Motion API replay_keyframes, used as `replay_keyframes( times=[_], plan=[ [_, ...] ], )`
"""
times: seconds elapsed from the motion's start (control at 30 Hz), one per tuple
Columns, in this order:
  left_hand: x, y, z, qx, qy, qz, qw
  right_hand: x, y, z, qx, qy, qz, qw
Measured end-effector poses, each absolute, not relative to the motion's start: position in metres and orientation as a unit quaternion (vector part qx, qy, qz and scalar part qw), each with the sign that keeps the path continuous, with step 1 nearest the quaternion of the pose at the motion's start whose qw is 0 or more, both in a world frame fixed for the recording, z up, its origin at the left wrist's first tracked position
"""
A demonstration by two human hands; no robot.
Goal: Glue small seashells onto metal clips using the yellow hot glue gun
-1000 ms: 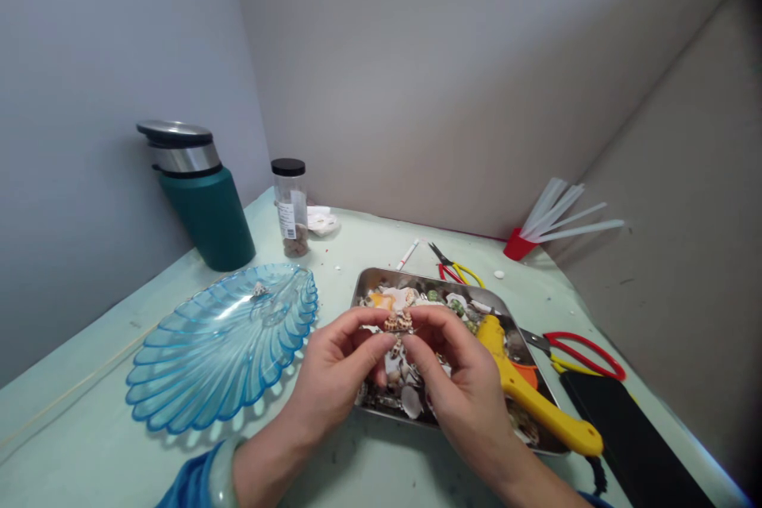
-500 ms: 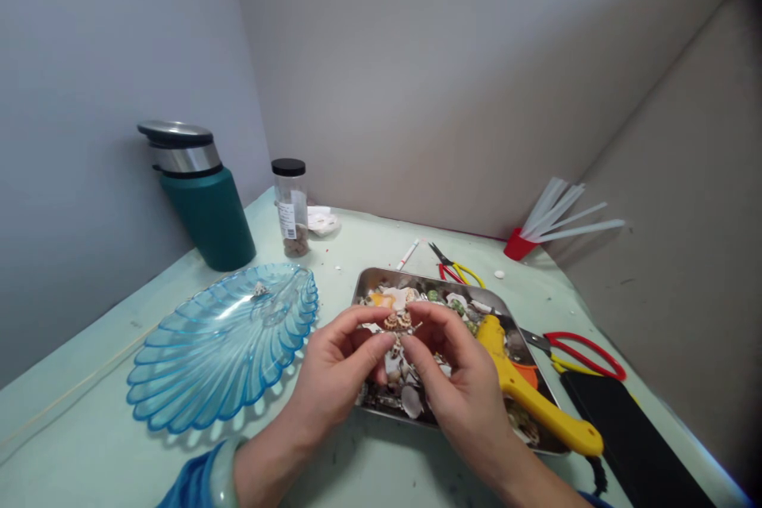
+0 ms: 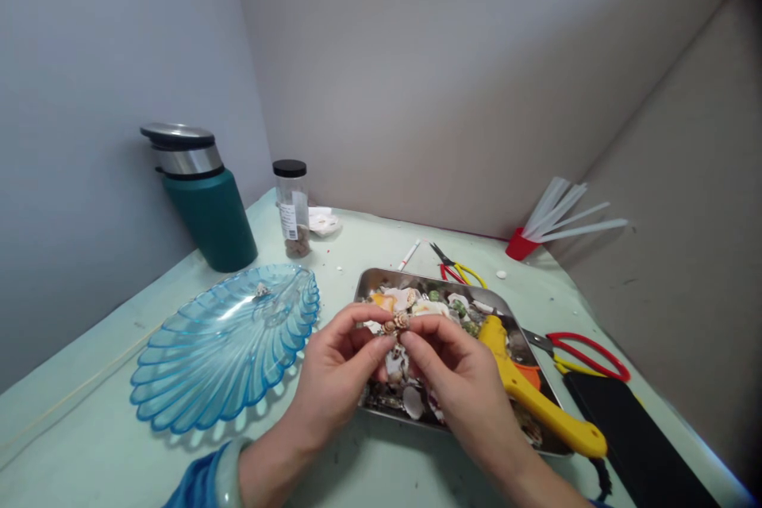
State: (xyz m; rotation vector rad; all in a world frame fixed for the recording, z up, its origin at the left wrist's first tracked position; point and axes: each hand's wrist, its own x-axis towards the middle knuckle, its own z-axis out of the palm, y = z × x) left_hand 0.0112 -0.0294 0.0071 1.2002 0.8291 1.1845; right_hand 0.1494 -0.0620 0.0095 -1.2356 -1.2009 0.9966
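Small brown-and-white spiral seashells (image 3: pixel 395 323) are pinched between the fingertips of both hands, above a metal tray. My left hand (image 3: pixel 342 357) grips them from the left with thumb and index finger; my right hand (image 3: pixel 458 365) does the same from the right. Whether the shells are joined I cannot tell. Beneath the hands, the metal tray (image 3: pixel 372 276) holds a mix of shells, white, green and orange. A yellow hot glue gun (image 3: pixel 536 397) lies across the tray's right side, next to my right hand.
At left lies a blue scalloped dish (image 3: pixel 220 357) with one small shell (image 3: pixel 260 290). Behind stand a teal bottle (image 3: pixel 211 214) and a clear jar (image 3: pixel 294 214). Scissors (image 3: pixel 586 353), small pliers-like snips (image 3: pixel 456 270), a red cup of glue sticks (image 3: pixel 521 244) and a black phone-like slab (image 3: pixel 631 436) surround the tray.
The shells between my fingertips have been turned slightly and brought closer together. Both hands stay nearly in place above the tray.
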Motion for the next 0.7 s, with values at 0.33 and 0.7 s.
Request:
replay_keyframes(
  times=[0.33,0.7],
  plan=[
    [0.0118,-0.0311,0.0082,0.513,0.363,0.486,0.608,0.1476,-0.0621,0.0158,-0.49,-0.419,0.506,0.573],
    [0.0136,-0.0284,0.0073,0.49,0.394,0.478,0.613,0.1477,-0.0607,0.0078,-0.504,-0.443,0.451,0.588]
  ],
)
